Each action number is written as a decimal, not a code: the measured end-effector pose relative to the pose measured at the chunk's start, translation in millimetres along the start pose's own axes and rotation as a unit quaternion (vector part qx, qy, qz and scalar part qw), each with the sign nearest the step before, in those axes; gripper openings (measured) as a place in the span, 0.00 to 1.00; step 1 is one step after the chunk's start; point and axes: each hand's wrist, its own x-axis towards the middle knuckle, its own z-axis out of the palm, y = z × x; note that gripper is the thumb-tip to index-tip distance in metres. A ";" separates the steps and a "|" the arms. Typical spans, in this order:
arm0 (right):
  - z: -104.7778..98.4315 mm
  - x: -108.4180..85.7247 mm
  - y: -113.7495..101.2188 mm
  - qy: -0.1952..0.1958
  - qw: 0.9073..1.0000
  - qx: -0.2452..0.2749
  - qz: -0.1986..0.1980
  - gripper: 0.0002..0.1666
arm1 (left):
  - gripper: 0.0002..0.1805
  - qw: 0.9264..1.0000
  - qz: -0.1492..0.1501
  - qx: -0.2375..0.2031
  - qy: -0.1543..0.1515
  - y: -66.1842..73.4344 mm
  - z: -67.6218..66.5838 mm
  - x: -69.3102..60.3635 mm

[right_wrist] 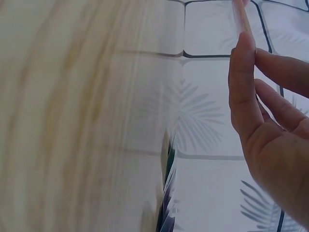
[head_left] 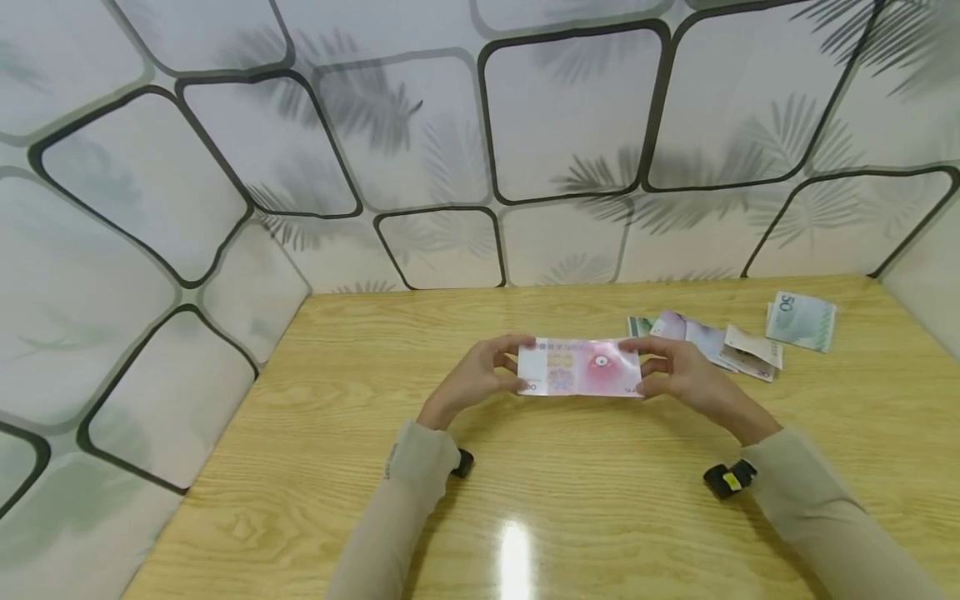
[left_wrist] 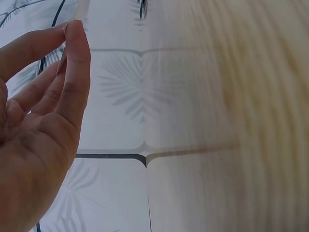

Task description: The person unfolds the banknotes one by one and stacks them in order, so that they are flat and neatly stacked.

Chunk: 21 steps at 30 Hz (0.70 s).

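Observation:
A pink and white banknote (head_left: 581, 367) is stretched flat between two hands over the wooden table. The left hand (head_left: 480, 372) pinches its left end and the right hand (head_left: 686, 379) pinches its right end. In the left wrist view the left hand (left_wrist: 43, 111) holds the note's thin edge between fingertips, and most of the note is hidden. Seen from the right wrist, the note (right_wrist: 239, 17) rises edge-on from the fingers of the right hand (right_wrist: 270, 116).
Several other banknotes lie at the back right of the wooden table (head_left: 337, 467), among them a greenish note (head_left: 802, 321), a folded pale note (head_left: 752, 353) and a purplish one (head_left: 693, 335). A patterned wall covering (head_left: 570, 117) stands behind the table.

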 end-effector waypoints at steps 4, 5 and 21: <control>1.6 -0.2 0.9 -0.016 1.000 -0.008 0.022 0.35 | 0.35 1.000 -0.011 -0.004 -0.009 0.1 -1.1 -2.6; 1.9 -0.1 0.8 -0.019 0.999 -0.011 0.027 0.35 | 0.35 1.000 -0.013 -0.004 -0.012 0.1 -1.3 -3.0; 5.9 4.5 -0.7 -0.098 0.992 -0.069 0.045 0.38 | 0.39 0.993 -0.081 0.008 -0.085 3.8 -7.5 -5.6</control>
